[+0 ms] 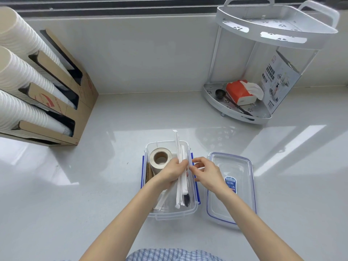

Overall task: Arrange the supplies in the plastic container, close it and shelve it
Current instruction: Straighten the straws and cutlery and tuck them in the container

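Your checked blue-and-white garment fills the bottom edge of the view, and your two bare forearms reach forward from it over the glossy white table. Your left hand is closed around a bundle of paper-wrapped straws, holding them lengthwise over the open plastic container. The far ends of the straws stick out past the container's far wall, and the near ends hang down inside it, close to its near wall. Your right hand sits just to the right of the bundle, above the container's right rim, with its fingertips pinched at the edge of the straws; you cannot tell whether they grip one straw or only touch it.

The container stands near the middle of the table, toward its near edge, with blue latches on its long sides. Inside, at the far left, a roll of tape leans tilted, just beside your left hand. A brown corrugated piece stands along the left wall.

The clear lid lies flat on the table just to the right of the container, under your right wrist, apart from it.

At the far right corner stands a white two-tier corner shelf. A cardboard cup dispenser occupies the far left.
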Demonstrator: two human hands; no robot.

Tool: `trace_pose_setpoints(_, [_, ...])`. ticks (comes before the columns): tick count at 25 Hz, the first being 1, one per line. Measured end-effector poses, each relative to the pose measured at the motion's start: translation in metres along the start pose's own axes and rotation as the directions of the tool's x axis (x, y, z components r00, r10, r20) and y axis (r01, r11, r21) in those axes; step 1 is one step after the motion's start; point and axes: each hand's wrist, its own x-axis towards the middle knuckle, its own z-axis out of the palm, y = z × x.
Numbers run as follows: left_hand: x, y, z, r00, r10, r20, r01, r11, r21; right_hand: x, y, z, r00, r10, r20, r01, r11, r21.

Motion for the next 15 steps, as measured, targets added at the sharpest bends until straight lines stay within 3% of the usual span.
trace_pose_setpoints(5, [0.004, 0.0, -0.008, 0.994, 0.054, -0.092, -0.073, 0.973, -0.219, 0.0, -0.002, 0.004, 0.988, -0.115, -0.099, 0.104, 0.989, -0.104])
trace_pose_setpoints(9, [-0.004, 0.004, -0.023, 0.992, 0.05, -0.117, -0.099, 0.881, -0.462, -0.007, -0.015, 0.008, 0.944, -0.291, -0.153, 0.293, 0.956, -0.014])
trace_pose_setpoints(12, [-0.012, 0.009, -0.035, 0.989, 0.064, -0.132, -0.134, 0.764, -0.631, -0.013, -0.023, 0.014, 0.951, -0.298, 0.079, 0.294, 0.954, 0.054])
trace_pose_setpoints(15, [-0.018, 0.012, -0.045, 0.982, 0.094, -0.166, -0.183, 0.714, -0.676, -0.016, -0.023, 0.021, 0.913, -0.21, 0.349, 0.218, 0.976, 0.017])
